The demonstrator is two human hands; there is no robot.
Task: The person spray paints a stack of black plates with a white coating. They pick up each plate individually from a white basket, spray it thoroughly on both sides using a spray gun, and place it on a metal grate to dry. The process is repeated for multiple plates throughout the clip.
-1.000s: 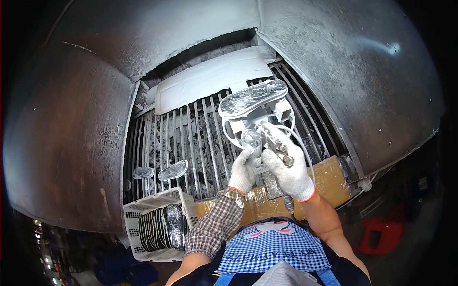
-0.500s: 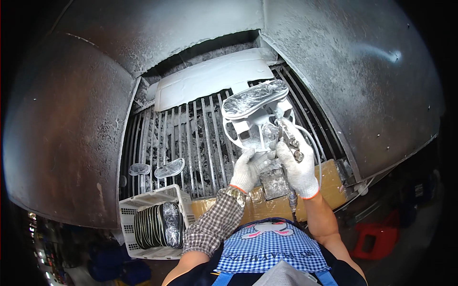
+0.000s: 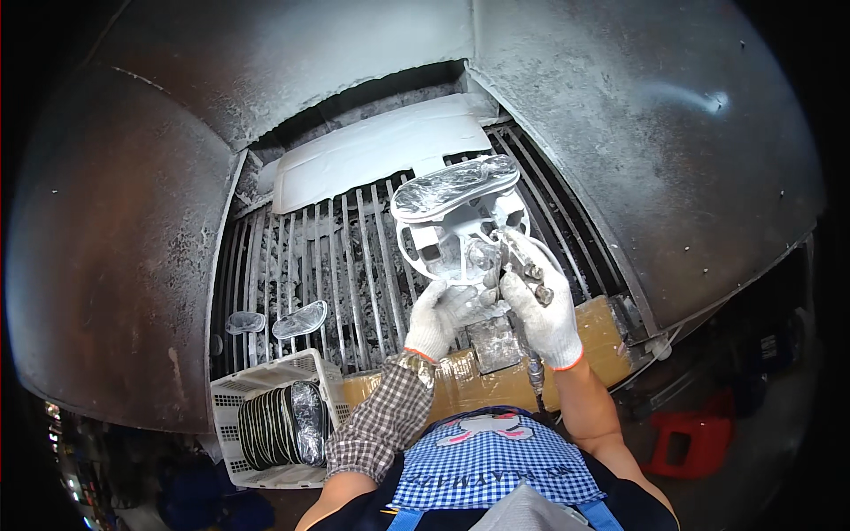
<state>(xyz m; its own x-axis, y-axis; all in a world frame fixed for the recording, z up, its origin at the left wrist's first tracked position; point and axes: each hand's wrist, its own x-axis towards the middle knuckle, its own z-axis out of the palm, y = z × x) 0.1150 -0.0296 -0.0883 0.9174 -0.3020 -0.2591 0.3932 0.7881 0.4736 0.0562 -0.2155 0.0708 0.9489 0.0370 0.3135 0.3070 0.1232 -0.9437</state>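
Note:
A long oval piece (image 3: 456, 188) under shiny clear film rests on top of a white, powder-coated round stand (image 3: 458, 254) with openings in it. My left hand (image 3: 436, 320), in a white knit glove, grips the near rim of this stand with thumb on top; its other fingers are partly hidden. My right hand (image 3: 547, 310), also gloved, is closed round a metal spray gun (image 3: 522, 258), whose front end points toward the stand just below the oval piece. A hose fitting (image 3: 536, 372) hangs below the gun.
Metal walls enclose a slatted grate (image 3: 354, 265) with a white sheet (image 3: 381, 146) at its back. Two small oval pieces (image 3: 299, 320) lie at the grate's left. A white crate (image 3: 332, 380) at front left holds a row of dark oval pieces. A taped brown strip (image 3: 593, 341) edges the front.
The whole view has shifted a little, so things sit farther left. The oval piece and stand have turned slightly clockwise. Both hands keep their grips.

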